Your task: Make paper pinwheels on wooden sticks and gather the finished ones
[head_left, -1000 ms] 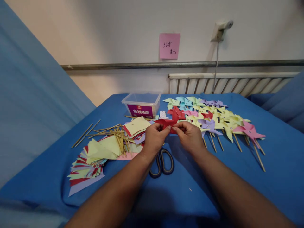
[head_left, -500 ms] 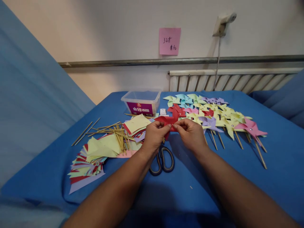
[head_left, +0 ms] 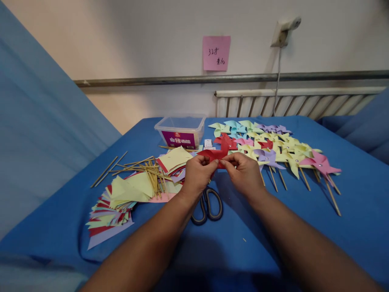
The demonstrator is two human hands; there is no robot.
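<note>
A red paper pinwheel point(head_left: 213, 154) is held up between my two hands above the table's middle. My left hand point(head_left: 198, 172) pinches it from the left, thumb near its centre. From the right, my right hand point(head_left: 243, 170) grips the paper close to that same centre with thumb and fingertips. Whether a pin or stick is in the fingers is hidden. Black-handled scissors point(head_left: 215, 205) lie below my left hand, their blades covered by it. Finished pinwheels on sticks, such as a pink one point(head_left: 321, 164) and a purple one point(head_left: 267, 157), are spread to the right.
Wooden sticks point(head_left: 138, 166) lie loosely at left, by fanned paper sheets point(head_left: 106, 215) and stacked yellow squares point(head_left: 174, 157). Behind stand a clear plastic tub point(head_left: 180, 140) and a small white box point(head_left: 208, 143). Blue cloth point(head_left: 255, 243) covers the table; a radiator point(head_left: 298, 103) is behind.
Both hands stay on the red pinwheel near its centre, with only slight finger movement. The view has shifted very slightly; the things on the table lie as before.
</note>
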